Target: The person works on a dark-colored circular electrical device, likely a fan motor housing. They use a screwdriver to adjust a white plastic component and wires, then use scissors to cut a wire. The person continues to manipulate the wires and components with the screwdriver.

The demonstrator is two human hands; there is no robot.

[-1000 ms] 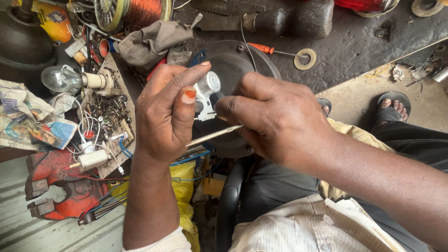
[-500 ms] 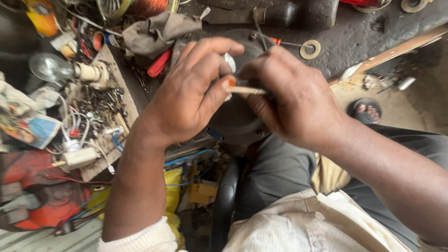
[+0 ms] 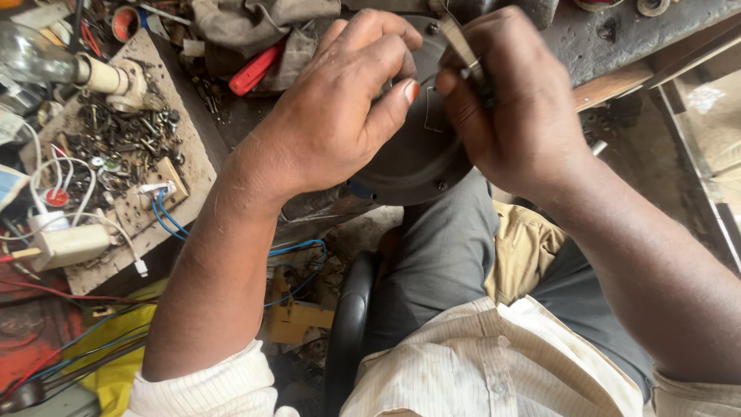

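Over your lap, your left hand (image 3: 332,116) curls on the near-left edge of a round black cover (image 3: 413,150), thumb pressed flat on its face and the other fingers bent over its top rim. Your right hand (image 3: 513,100) closes its fingers tightly on a thin metal tool (image 3: 461,48) held against the cover's upper right. The tool's long axis slants from upper left down to lower right; its lower end sits hidden in your grip, so its tip cannot be made out. The cover lies face-up toward you, tilted, above your grey trousers (image 3: 448,255). Just left, a board (image 3: 193,166) carries loose screws (image 3: 123,139), blue wires (image 3: 166,216) and a white plug (image 3: 69,245). Beyond your knuckles lie a red-handled tool (image 3: 255,69) and a grey rag (image 3: 255,23); a clear bulb (image 3: 35,58) rests at far left.
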